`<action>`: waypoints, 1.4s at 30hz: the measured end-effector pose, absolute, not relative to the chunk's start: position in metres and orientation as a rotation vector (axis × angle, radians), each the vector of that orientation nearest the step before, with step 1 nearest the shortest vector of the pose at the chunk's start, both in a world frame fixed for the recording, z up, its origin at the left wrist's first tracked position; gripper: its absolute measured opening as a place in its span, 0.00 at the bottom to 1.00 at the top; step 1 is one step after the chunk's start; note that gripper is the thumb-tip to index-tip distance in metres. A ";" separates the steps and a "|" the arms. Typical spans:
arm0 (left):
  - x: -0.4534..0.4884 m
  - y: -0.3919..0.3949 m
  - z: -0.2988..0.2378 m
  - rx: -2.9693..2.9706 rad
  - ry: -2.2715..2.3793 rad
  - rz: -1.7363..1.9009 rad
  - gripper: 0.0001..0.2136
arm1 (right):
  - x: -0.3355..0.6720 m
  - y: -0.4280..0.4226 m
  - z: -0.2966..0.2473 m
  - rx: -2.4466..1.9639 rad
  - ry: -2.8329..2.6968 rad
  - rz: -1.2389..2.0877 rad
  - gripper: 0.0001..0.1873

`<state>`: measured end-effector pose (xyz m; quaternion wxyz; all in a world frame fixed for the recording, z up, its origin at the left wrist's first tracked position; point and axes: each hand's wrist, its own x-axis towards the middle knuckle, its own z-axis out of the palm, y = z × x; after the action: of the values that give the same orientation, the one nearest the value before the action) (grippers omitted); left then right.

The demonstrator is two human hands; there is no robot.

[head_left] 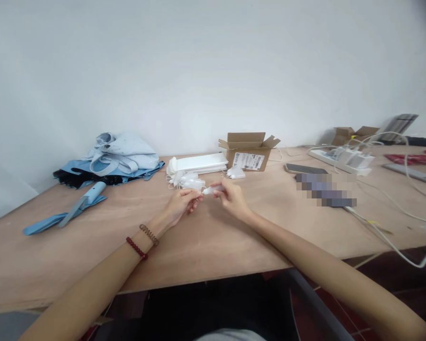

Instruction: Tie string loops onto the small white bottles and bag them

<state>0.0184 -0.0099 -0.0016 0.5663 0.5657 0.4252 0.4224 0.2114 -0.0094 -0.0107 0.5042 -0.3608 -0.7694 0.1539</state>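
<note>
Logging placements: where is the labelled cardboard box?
In the head view, the box stands right of centre near the wall, between the white stack and the dark phone.

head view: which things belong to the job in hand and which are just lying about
Likely in the job:
small white piece, in the right hand, with the left hand at its tip
similar white pieces piled just beyond
perhaps white stack and open cardboard box

Likely just lying about:
blue umbrella
pale blue cloth
phone
power strip
</note>
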 end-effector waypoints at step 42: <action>-0.039 0.057 -0.017 1.755 1.784 1.339 0.18 | 0.288 0.080 -0.037 -1.376 -2.062 -0.197 0.20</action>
<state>-0.0395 0.0573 -0.0171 0.1509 0.6113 0.6214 0.4662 0.2878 0.0800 -0.0373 0.3216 -0.5241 -0.7850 -0.0752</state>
